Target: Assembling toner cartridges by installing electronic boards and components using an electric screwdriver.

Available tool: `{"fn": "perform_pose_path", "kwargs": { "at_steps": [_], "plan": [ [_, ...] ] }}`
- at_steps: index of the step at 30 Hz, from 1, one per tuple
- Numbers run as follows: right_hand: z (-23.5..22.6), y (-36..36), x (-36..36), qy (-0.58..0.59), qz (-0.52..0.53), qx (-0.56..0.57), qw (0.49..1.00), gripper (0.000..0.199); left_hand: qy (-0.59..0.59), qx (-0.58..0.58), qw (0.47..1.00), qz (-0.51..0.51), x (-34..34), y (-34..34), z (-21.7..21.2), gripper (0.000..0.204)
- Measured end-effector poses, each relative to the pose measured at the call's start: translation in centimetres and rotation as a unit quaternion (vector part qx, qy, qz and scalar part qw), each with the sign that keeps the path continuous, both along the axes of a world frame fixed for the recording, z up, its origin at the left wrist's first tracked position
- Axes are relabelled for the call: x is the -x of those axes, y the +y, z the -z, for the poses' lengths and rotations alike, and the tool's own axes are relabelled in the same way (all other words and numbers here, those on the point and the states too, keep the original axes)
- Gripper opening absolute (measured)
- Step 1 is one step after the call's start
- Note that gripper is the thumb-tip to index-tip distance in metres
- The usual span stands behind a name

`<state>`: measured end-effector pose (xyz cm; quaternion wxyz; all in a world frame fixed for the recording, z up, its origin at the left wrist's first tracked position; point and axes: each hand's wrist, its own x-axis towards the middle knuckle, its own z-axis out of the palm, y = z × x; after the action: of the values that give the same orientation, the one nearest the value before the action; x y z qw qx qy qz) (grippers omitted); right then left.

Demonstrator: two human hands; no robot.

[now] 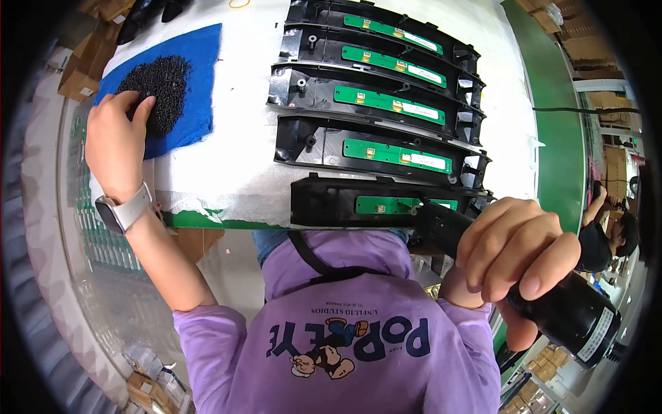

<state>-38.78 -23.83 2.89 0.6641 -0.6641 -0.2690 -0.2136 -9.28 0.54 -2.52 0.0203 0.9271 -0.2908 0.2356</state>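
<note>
My left hand (117, 141) reaches over a heap of small black screws (169, 86) on a blue cloth (201, 83) at the table's far left. Its fingers are bent, and a gap shows between thumb and forefinger. My right hand (517, 248) is wrapped round a black electric screwdriver (569, 314). The driver's tip reaches the green circuit board (400, 205) in the nearest black plastic housing (321, 200). That housing lies along the table's front edge, tilted differently from the others.
Several similar black housings (296, 134) with green boards lie in a column behind the nearest one. The white tabletop (241, 138) has a green front edge. A cable (586, 110) crosses at the right. Another person (600, 238) is at the far right. Cardboard boxes (86, 69) stand left.
</note>
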Motion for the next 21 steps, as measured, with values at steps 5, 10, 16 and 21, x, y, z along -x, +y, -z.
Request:
{"fn": "perform_pose_path", "kwargs": {
  "at_steps": [5,10,16,21],
  "plan": [
    [0.3,-0.1,-0.1,0.005,0.013,0.01,1.0,0.05,0.042,0.009,0.999,-0.014,0.0,-0.6,0.5,0.017],
    [0.2,-0.1,-0.2,0.011,0.026,0.006,1.0,0.049,0.018,0.095,0.995,-0.012,0.3,-0.6,1.0,0.014],
    [0.3,0.1,-0.8,0.027,0.029,0.026,0.999,0.046,0.003,0.154,0.988,-0.011,0.9,-0.8,1.1,0.017],
    [0.1,-0.1,-1.7,0.058,-0.016,0.033,0.998,0.043,0.069,0.279,0.958,0.011,0.9,-0.9,1.7,0.02]
  ]
}}
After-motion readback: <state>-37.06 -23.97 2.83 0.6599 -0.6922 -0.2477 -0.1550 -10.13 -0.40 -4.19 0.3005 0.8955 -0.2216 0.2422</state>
